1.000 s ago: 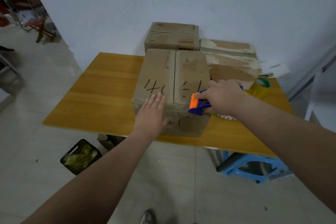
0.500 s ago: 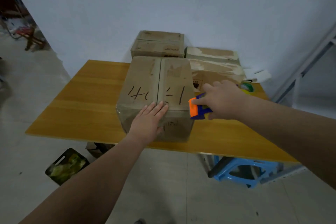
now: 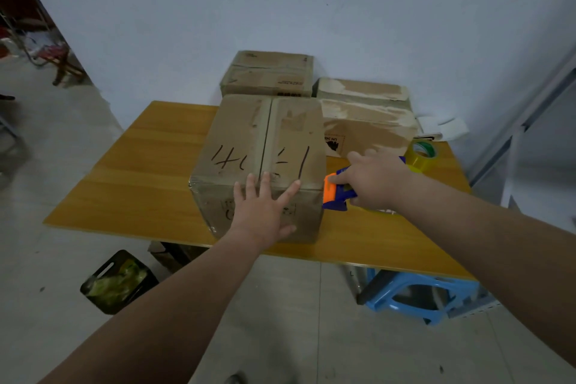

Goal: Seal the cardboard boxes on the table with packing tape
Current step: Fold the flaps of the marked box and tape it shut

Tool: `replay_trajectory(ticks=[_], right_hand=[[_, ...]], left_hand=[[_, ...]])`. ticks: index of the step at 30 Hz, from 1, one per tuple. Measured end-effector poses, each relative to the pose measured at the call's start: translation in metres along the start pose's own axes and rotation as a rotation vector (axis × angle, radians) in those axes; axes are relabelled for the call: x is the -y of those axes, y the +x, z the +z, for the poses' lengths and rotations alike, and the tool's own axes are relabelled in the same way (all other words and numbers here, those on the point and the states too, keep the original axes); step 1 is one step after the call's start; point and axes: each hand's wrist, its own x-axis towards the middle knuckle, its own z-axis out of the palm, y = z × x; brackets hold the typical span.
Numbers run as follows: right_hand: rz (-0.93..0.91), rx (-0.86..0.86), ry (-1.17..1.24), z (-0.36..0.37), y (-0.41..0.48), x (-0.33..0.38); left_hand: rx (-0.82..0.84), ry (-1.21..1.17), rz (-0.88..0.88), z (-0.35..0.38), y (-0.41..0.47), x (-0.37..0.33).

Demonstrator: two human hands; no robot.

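The left hand (image 3: 261,212) lies flat with fingers spread against the near face of the front box (image 3: 249,140), fingertips reaching its top edge beside the centre seam. The right hand (image 3: 374,181) curls round a blue and orange tape dispenser (image 3: 338,193), whose orange end sits at the box's near right corner. The box stands at the near edge of the table (image 3: 140,171). Its cardboard looks stiff but creased and worn, probably light enough to slide, so bracing it flat-handed on a face seems wiser than gripping a flap. Two more boxes, a far box (image 3: 268,75) and a torn box (image 3: 364,115), sit behind it, with a spare tape roll (image 3: 420,154) at the right. The tabletop is smooth yellow wood. Beyond are a pale wall (image 3: 280,9), a blue stool (image 3: 420,299) and a black crate (image 3: 118,280) on the tiled floor.
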Motion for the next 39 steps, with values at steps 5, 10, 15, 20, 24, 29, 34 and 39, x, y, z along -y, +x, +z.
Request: replay_trajectory(ticks=[5,10,15,20,24,29,34,39], right_hand=[[0.002,-0.02,0.023,0.004,0.001,-0.002],[0.002,-0.04,0.068,0.009,0.003,-0.003],[-0.028,-0.07,0.047,0.015,-0.003,-0.007],[-0.078,-0.133,0.009,0.007,-0.021,-0.032],[-0.031,-0.102,-0.035,0.023,-0.058,-0.066],[0.023,-0.091,0.034,0.047,-0.07,-0.075],[0.038,-0.073,0.022,0.067,-0.069,-0.075],[0.057,-0.006,-0.008,0.064,-0.058,-0.059]], left_hand=[[-0.106,-0.023,0.086,-0.001,0.005,-0.013],[-0.139,-0.065,0.111,0.005,0.01,-0.027],[-0.105,0.027,0.059,0.004,0.015,-0.042],[-0.079,0.01,0.046,0.0,0.013,-0.037],[-0.044,0.02,0.043,-0.006,0.013,-0.04],[-0.018,0.069,0.049,-0.008,0.013,-0.042],[0.035,0.092,0.04,-0.014,0.019,-0.047],[-0.02,0.075,0.021,-0.013,0.022,-0.054]])
